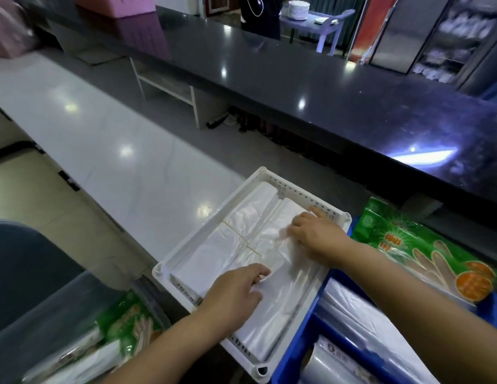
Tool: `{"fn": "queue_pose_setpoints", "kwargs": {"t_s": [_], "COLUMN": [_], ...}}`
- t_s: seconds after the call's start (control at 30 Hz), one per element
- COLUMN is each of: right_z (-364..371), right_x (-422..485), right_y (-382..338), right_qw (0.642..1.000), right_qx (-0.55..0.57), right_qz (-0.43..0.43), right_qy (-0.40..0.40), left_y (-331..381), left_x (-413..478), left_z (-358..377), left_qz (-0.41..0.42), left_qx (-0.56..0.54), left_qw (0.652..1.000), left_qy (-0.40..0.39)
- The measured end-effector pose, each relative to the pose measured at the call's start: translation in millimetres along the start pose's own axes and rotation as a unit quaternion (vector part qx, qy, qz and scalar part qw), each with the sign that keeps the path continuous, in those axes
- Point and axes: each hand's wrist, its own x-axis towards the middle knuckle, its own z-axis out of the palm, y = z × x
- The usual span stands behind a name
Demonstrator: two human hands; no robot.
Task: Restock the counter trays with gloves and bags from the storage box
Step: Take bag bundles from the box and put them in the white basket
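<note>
Left hand grips and right hand presses bags (rubber-banded) in tray.

Ahead of us: glossy black counter, pink box far left, stacked plates beside pale plastic chair.

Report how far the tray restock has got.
Done: bag bundles fill the white tray, and a glove pack lies across the blue tray. In hand: the left hand and right hand are seating one more bundle there. Left: the storage box holds more glove packs and bags.
</note>
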Motion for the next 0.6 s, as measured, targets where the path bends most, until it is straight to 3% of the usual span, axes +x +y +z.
{"fn": "queue_pose_setpoints", "kwargs": {"t_s": [0.17,0.43,0.6], "right_z": [-3.7,-0.5,-5.5], "right_x": [2.3,-1.1,-12.3], "right_y": [16.4,21.6,-6.9], "right_qw": [0.999,0.999,0.988], "right_qx": [0.029,-0.037,0.121], "right_qz": [0.027,0.031,-0.048], "right_qy": [0.019,0.023,0.081], "left_y": [2.6,1.2,6.1], "left_x": [-5.0,-7.0,-7.5], "left_z": [-6.4,-9.1,-7.0], "left_qz": [-0.017,-0.047,-0.071], "left_qx": [0.017,0.128,0.063], "left_qw": [0.999,0.99,0.995], "left_qy": [-0.023,-0.042,-0.01]}}
